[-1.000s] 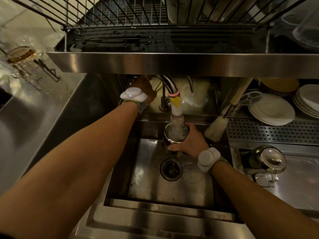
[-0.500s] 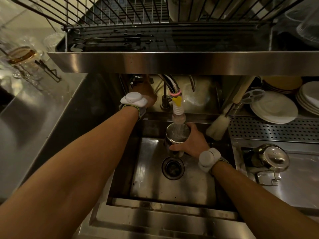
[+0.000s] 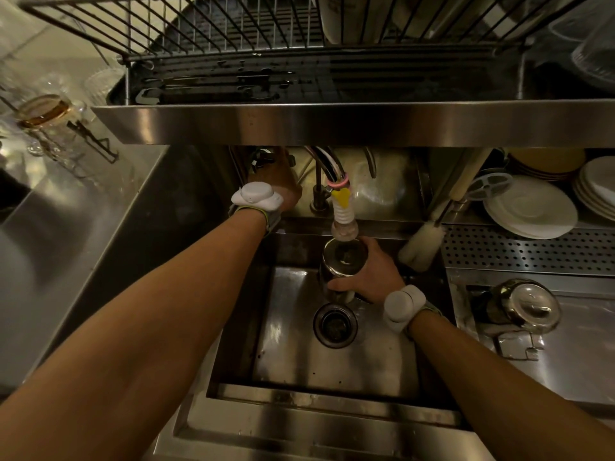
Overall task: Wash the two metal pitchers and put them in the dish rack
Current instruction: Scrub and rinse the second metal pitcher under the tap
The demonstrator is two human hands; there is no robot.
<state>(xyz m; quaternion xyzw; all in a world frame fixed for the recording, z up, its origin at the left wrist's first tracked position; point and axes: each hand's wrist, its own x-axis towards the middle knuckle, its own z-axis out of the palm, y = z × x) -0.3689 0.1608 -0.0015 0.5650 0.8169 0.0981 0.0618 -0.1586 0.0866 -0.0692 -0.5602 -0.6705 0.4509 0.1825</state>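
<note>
My right hand (image 3: 374,277) grips a metal pitcher (image 3: 342,261) upright in the sink (image 3: 293,347), right under the faucet's white nozzle (image 3: 343,221). No water stream shows at the nozzle. My left hand (image 3: 279,181) reaches under the shelf and holds the tap handle (image 3: 263,158); its fingertips are partly hidden. A second metal pitcher (image 3: 522,306) lies on its side on the counter to the right of the sink. The wire dish rack (image 3: 233,38) stands on the steel shelf above the sink.
The drain (image 3: 334,324) lies just in front of the held pitcher. A white bottle brush (image 3: 421,244) leans at the sink's back right. Stacked white plates (image 3: 532,207) fill the far right. Glassware (image 3: 46,111) stands on the left counter. The shelf edge (image 3: 332,123) overhangs the faucet.
Water was pouring from the nozzle into the pitcher in the earlier frames; no stream is visible now. Both hands have stayed where they were.
</note>
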